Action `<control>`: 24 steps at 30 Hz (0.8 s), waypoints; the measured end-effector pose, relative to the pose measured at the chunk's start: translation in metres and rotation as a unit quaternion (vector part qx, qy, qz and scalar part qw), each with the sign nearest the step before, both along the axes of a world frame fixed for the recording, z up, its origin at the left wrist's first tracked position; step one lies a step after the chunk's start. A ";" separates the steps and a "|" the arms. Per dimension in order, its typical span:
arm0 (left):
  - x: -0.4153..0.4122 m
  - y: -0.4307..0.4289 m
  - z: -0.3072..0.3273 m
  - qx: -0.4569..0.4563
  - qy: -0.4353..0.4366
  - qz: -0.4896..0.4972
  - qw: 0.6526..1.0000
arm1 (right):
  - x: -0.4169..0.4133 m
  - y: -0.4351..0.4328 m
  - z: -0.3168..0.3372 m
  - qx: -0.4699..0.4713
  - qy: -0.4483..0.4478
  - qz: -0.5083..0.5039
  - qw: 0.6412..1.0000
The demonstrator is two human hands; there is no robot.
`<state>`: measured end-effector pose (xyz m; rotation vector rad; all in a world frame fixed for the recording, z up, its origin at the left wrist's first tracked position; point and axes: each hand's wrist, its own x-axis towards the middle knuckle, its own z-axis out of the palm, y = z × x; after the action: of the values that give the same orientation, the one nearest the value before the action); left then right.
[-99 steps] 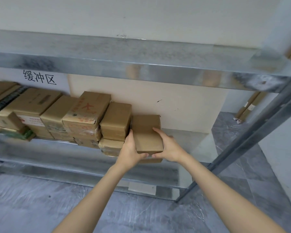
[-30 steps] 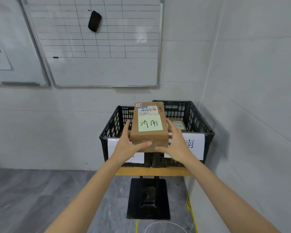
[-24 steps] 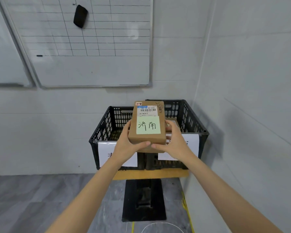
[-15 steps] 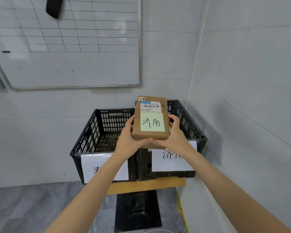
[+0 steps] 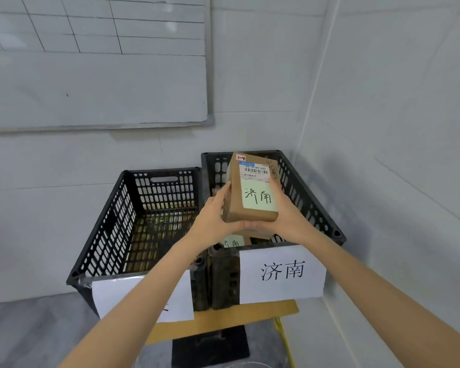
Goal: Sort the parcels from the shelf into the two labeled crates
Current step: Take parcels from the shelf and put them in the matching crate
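A brown cardboard parcel [image 5: 252, 191] with a barcode label and a green note reading 济南 is held over the right black crate [image 5: 308, 205]. My left hand [image 5: 210, 219] grips its left side and near edge. My right hand [image 5: 286, 216] grips its right side. That crate carries a white label [image 5: 282, 273] reading 济南 and holds another parcel [image 5: 233, 241] with a green note, mostly hidden under my hands. The left black crate [image 5: 109, 224] has a white label [image 5: 133, 296] partly hidden by my left forearm; no parcel shows inside it.
Both crates sit on a wooden board [image 5: 223, 321] atop a black stand [image 5: 210, 343]. A whiteboard [image 5: 96, 62] hangs on the wall behind. A white wall [image 5: 396, 155] closes in at the right. Grey floor lies at the lower left.
I took the parcel off the shelf, carried it to the crates and came closer. The parcel has moved right, from between the crates to above the right one.
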<state>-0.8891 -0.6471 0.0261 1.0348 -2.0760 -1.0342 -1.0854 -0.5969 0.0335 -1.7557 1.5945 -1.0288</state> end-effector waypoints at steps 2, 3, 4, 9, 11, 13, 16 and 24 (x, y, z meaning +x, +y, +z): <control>-0.002 -0.013 -0.005 0.004 -0.035 -0.023 0.999 | -0.013 -0.009 -0.003 0.017 0.009 0.015 1.000; -0.002 -0.019 -0.007 0.002 -0.053 -0.032 0.998 | -0.020 -0.013 -0.004 0.028 0.017 0.021 0.999; -0.003 -0.023 -0.009 0.001 -0.067 -0.039 0.997 | -0.027 -0.017 -0.005 0.038 0.033 0.028 0.998; -0.006 -0.041 -0.021 -0.035 -0.113 -0.024 0.993 | -0.069 -0.038 -0.021 0.133 0.075 0.059 0.987; -0.007 -0.047 -0.025 -0.059 -0.124 -0.005 0.990 | -0.085 -0.048 -0.030 0.168 0.093 0.077 0.978; -0.009 -0.053 -0.028 -0.076 -0.136 0.004 0.988 | -0.096 -0.056 -0.037 0.203 0.122 0.088 0.968; -0.014 -0.061 -0.033 -0.088 -0.145 0.014 0.985 | -0.108 -0.070 -0.054 0.243 0.137 0.097 0.955; -0.024 -0.082 -0.043 -0.082 -0.157 0.022 0.984 | -0.122 -0.101 -0.095 0.321 0.159 0.105 0.928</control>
<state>-0.9133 -0.7293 -0.0166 1.2156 -2.3305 -0.6987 -1.2078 -0.6982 -0.0619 -1.6144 1.6316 -0.0800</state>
